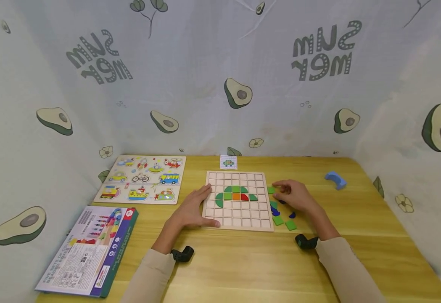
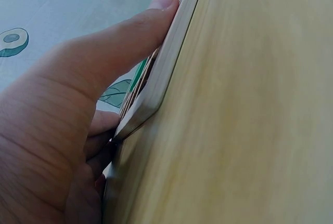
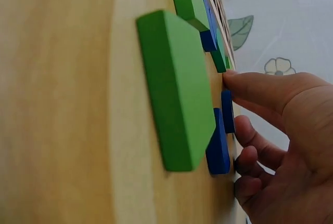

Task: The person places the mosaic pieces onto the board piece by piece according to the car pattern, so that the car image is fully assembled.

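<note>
A square wooden grid board (image 1: 239,214) lies on the table, carrying green, orange and red tiles that form a domed figure. My left hand (image 1: 191,208) rests at its lower left corner, fingers along the left edge and thumb (image 2: 164,0) on the near edge. Beyond the board's right edge, my right hand (image 1: 296,195) is over loose pieces, thumb and forefinger apart beside a green square tile (image 1: 271,190). Nearer lie more green squares (image 1: 291,225) and blue rounded pieces (image 1: 292,215). In the right wrist view, a blue piece (image 3: 217,146) lies close to the curled fingers.
A small pattern card (image 1: 228,162) lies behind the board. To the left are a vehicle puzzle board (image 1: 141,179) and a boxed bead set (image 1: 88,250). A blue arch-shaped block (image 1: 335,180) sits at the far right. Printed cloth (image 1: 205,63) hangs around the table.
</note>
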`<state>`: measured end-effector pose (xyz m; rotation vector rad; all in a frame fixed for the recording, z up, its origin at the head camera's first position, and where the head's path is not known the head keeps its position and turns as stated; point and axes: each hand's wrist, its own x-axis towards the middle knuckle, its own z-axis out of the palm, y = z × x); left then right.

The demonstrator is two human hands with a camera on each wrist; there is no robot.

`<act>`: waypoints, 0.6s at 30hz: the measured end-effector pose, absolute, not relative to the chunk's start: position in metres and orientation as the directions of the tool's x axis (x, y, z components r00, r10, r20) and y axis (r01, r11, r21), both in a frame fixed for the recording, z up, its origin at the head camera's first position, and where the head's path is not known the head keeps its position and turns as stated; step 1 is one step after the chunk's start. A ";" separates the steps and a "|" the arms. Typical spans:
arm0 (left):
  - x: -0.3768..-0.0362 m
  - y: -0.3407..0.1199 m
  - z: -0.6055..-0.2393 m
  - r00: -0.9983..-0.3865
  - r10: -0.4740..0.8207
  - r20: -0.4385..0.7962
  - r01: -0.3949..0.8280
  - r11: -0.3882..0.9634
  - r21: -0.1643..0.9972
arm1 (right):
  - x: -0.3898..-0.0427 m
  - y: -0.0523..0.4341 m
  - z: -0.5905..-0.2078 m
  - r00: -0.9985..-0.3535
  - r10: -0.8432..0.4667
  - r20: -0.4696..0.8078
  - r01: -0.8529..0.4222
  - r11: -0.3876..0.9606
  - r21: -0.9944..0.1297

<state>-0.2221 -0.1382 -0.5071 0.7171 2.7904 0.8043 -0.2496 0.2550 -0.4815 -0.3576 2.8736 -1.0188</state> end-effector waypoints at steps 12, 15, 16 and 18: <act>-0.221 -0.137 -0.506 -0.875 0.485 -0.011 0.402 0.738 0.542 | -0.248 0.256 -0.477 -0.976 -0.217 -0.006 -0.166 0.763 -0.624; -0.221 -0.137 -0.505 -0.877 0.481 -0.019 0.395 0.742 0.542 | -0.247 0.257 -0.477 -0.978 -0.208 0.004 -0.165 0.765 -0.622; -0.221 -0.137 -0.505 -0.877 0.480 -0.021 0.394 0.743 0.541 | -0.246 0.258 -0.476 -0.979 -0.205 0.006 -0.165 0.766 -0.621; -0.221 -0.137 -0.504 -0.878 0.477 -0.025 0.390 0.746 0.539 | -0.245 0.258 -0.475 -0.980 -0.199 0.014 -0.164 0.765 -0.622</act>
